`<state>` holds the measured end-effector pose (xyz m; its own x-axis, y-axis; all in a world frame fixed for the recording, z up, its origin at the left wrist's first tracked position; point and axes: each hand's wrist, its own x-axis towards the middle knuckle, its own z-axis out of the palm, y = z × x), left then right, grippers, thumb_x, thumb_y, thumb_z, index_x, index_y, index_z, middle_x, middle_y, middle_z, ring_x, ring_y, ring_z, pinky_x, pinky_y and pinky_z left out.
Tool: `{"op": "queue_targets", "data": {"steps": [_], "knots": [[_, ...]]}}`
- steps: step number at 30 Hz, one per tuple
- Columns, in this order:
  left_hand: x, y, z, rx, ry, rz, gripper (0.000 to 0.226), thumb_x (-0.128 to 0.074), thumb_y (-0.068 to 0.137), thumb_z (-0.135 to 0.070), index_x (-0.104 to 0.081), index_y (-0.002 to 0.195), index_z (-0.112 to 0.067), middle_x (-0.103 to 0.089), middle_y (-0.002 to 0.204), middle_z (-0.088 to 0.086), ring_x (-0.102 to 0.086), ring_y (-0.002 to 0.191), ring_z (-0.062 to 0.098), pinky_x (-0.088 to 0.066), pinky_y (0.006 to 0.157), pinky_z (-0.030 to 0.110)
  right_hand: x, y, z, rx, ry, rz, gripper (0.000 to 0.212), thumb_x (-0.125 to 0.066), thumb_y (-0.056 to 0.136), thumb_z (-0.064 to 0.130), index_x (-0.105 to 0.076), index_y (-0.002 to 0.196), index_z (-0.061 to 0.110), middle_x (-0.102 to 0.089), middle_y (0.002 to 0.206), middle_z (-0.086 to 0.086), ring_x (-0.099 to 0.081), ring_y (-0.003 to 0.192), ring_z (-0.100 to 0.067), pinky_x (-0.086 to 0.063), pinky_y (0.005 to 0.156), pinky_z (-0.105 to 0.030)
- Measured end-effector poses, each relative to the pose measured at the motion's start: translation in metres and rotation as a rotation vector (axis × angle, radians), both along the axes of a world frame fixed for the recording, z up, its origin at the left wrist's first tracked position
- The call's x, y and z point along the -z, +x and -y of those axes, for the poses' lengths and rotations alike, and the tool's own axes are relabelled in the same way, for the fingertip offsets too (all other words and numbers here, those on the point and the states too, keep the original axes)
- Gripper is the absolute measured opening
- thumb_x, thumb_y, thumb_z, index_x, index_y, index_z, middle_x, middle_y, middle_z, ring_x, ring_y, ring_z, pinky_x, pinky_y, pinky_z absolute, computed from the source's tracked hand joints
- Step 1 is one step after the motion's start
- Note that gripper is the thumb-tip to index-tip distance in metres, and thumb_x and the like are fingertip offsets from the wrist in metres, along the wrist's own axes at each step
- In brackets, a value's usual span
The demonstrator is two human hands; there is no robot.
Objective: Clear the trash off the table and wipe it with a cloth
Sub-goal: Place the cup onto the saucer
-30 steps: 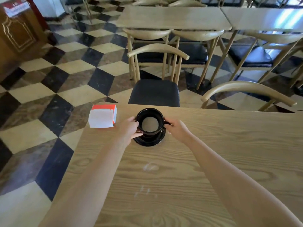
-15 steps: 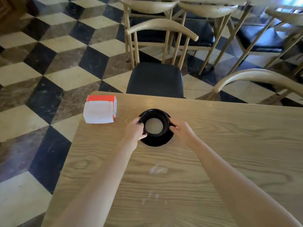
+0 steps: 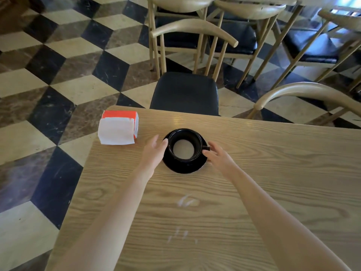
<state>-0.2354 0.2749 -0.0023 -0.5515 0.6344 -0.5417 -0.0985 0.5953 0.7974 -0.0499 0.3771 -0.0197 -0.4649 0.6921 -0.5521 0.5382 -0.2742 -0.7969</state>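
One light wooden surface [image 3: 273, 173] with visible grain carries three items: one glossy black ceramic cup [image 3: 185, 144], one round black saucer [image 3: 183, 167] beneath it, and one orange-and-white tissue pack [image 3: 118, 130] at the far left corner. The cup sits upright on the saucer near the far edge, its handle pointing right, and holds a pale liquid low in the bowl. White smears [image 3: 187, 201] mark the surface nearer the person, with a cluster of smaller flecks [image 3: 180, 236] closer still. The left hand [image 3: 154, 151] has fingers spread apart, thumb tip at the cup's left wall. The right hand [image 3: 215, 153] is likewise spread, fingertips by the handle; whether they touch it is unclear. One black-cushioned wooden chair [image 3: 185, 92] stands across the surface on a chequered tile floor [image 3: 48, 79].
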Motion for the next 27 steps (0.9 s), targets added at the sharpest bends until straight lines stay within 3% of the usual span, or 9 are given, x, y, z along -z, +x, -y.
{"op": "queue_targets", "data": {"steps": [3,5,10,17,21,27], "knots": [[-0.002,0.003,-0.003,0.018,-0.001,0.192,0.047,-0.042,0.096,-0.043,-0.039,0.140,-0.024,-0.042,0.141,-0.004,-0.044,0.120,0.015,-0.044,0.100,0.042,0.001,-0.003,0.002,0.096,-0.129,-0.111,0.033,-0.040,0.099,0.030,-0.048,0.130,0.021,-0.059,0.119,0.004,-0.060,0.105,-0.013,-0.049,0.088,-0.027],[-0.004,0.004,-0.006,0.013,-0.002,0.233,0.043,-0.042,0.096,-0.043,-0.045,0.134,-0.024,-0.046,0.129,-0.006,-0.042,0.111,0.011,-0.044,0.097,0.044,0.002,-0.008,0.003,0.160,-0.167,-0.151,0.029,-0.038,0.099,0.035,-0.056,0.119,0.024,-0.065,0.112,0.001,-0.062,0.097,-0.013,-0.051,0.088,-0.031],[-0.003,0.003,-0.005,-0.046,0.025,0.307,0.043,-0.048,0.095,-0.038,-0.047,0.134,-0.019,-0.044,0.118,-0.007,-0.035,0.110,0.009,-0.043,0.091,0.040,0.004,-0.017,0.006,0.208,-0.177,-0.149,0.037,-0.047,0.093,0.039,-0.055,0.125,0.023,-0.064,0.118,0.002,-0.061,0.110,-0.018,-0.048,0.100,-0.044],[-0.007,0.018,-0.011,-0.067,0.027,0.313,0.041,-0.051,0.094,-0.036,-0.050,0.131,-0.019,-0.048,0.110,-0.008,-0.038,0.108,0.011,-0.045,0.088,0.041,-0.004,0.000,0.005,0.277,-0.214,-0.202,0.025,-0.047,0.096,0.031,-0.061,0.116,0.024,-0.067,0.118,-0.003,-0.064,0.105,-0.020,-0.051,0.096,-0.039],[-0.017,0.035,-0.025,-0.058,0.049,0.304,0.038,-0.052,0.094,-0.033,-0.052,0.129,-0.019,-0.051,0.093,-0.015,-0.043,0.103,0.011,-0.046,0.089,0.041,-0.015,0.020,-0.003,0.323,-0.181,-0.221,0.032,-0.048,0.096,0.030,-0.058,0.125,0.022,-0.067,0.116,0.000,-0.063,0.104,-0.015,-0.052,0.094,-0.034],[-0.040,0.080,-0.054,-0.051,0.081,0.287,0.037,-0.053,0.094,-0.032,-0.051,0.129,-0.020,-0.049,0.094,-0.012,-0.042,0.104,0.011,-0.045,0.088,0.040,-0.035,0.065,-0.024,0.408,-0.146,-0.268,0.035,-0.048,0.096,0.031,-0.057,0.128,0.020,-0.066,0.116,0.000,-0.061,0.102,-0.013,-0.051,0.096,-0.036]]}}
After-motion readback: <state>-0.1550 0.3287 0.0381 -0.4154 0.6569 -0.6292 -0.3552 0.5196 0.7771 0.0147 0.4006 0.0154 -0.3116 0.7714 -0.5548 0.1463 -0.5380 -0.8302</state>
